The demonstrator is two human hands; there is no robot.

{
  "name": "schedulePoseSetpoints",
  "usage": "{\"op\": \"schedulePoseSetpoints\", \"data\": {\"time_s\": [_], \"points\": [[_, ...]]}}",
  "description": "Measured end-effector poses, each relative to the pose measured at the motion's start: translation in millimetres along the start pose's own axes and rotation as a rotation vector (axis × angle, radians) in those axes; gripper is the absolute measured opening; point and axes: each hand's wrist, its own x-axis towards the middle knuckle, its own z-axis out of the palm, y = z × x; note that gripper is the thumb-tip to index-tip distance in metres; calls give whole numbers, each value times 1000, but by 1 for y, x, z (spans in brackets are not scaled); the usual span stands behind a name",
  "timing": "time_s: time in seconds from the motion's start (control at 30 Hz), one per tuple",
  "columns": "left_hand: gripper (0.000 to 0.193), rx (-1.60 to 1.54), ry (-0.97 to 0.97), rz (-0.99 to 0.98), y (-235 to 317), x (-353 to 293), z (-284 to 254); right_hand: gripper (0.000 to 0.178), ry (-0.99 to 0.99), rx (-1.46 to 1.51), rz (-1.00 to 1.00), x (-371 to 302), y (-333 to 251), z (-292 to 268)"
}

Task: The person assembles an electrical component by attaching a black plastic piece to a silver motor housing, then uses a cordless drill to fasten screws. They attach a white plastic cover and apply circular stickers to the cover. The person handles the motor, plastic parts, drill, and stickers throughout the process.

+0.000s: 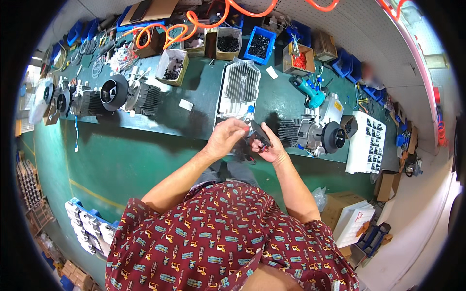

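Note:
In my right hand [273, 147] is a small black box-like part [260, 137], tilted, with thin wires at its lower end. The thumb lies along its side and the fingers curl beneath. My left hand [226, 137] comes in from the left, its thumb and fingertips pinched together on a small red piece [246, 129] beside the black part. Whether that piece is joined to the black part cannot be seen. Just beyond both hands, a silver finned metal housing [239, 85] lies on the green bench, with a blue knob-like piece [251, 108] near its close end.
Motor assemblies with black fan wheels stand left [115, 92] and right [333, 137]. A teal power driver [310, 91] lies right of the housing. Small-part bins, among them a blue bin [260, 45], line the back. An orange coiled hose [191, 22] hangs above. A white foam tray [365, 143] sits right.

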Motion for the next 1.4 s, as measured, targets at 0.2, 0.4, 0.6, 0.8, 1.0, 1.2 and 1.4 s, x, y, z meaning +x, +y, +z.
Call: {"op": "schedulePoseSetpoints", "data": {"time_s": [0.2,0.4,0.6,0.8,1.0,1.2,1.4], "points": [[18,-59,-21,20,-7,-5,4,45,45,-56,14,-5,-2,5],[18,-286,-52,-14,-13,-2,5,46,74,-104,2,-6,-2,9],[15,13,7,34,-5,-2,-1,51,122,-285,-74,-11,-3,17],[15,-10,-31,-239,17,-31,-20,50,254,-1062,-446,-27,9,41],[31,203,-23,-209,17,-52,-19,27,102,-1508,-898,-38,26,48],[30,428,-36,125,4,-58,-23,31,-35,-1624,-1021,-38,31,40],[34,502,-41,138,9,-56,-24,30,-49,-1660,-964,-41,28,45]]}}
